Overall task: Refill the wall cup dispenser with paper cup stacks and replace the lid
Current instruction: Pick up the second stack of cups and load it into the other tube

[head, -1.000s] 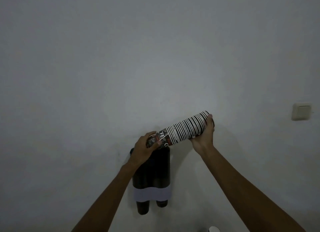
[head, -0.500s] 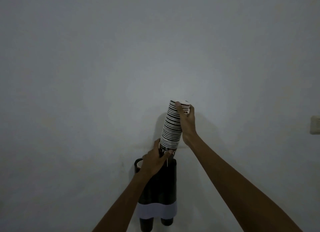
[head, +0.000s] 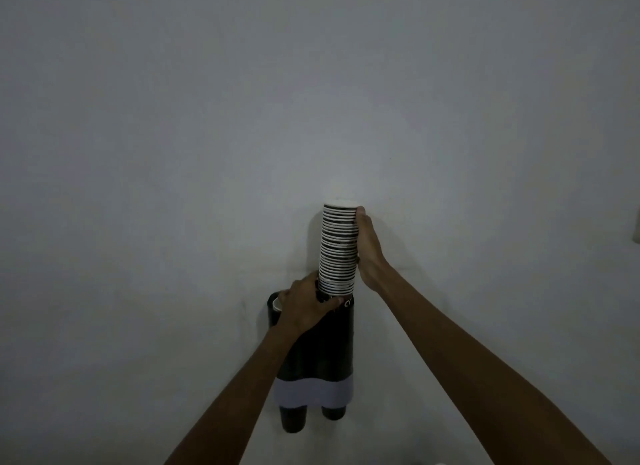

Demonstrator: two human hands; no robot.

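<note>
A black two-tube cup dispenser point(head: 325, 346) with a pale band across its lower part hangs on the wall. A stack of paper cups point(head: 337, 249) with black-and-white rims stands upright, its lower end in the mouth of the right tube. My right hand point(head: 369, 253) grips the stack along its right side near the top. My left hand point(head: 306, 307) wraps the stack's base at the tube mouth. Behind my left hand, a white cup rim point(head: 276, 304) shows in the open left tube. No lid is in view.
The plain grey wall point(head: 207, 152) fills the view. A wall switch point(head: 636, 227) sits at the far right edge. Dark cup bottoms point(head: 293, 419) poke out under the dispenser's tubes.
The stack went from lying tilted across the dispenser top to standing upright over the right tube, then sank a little into it. Both hands kept their hold.
</note>
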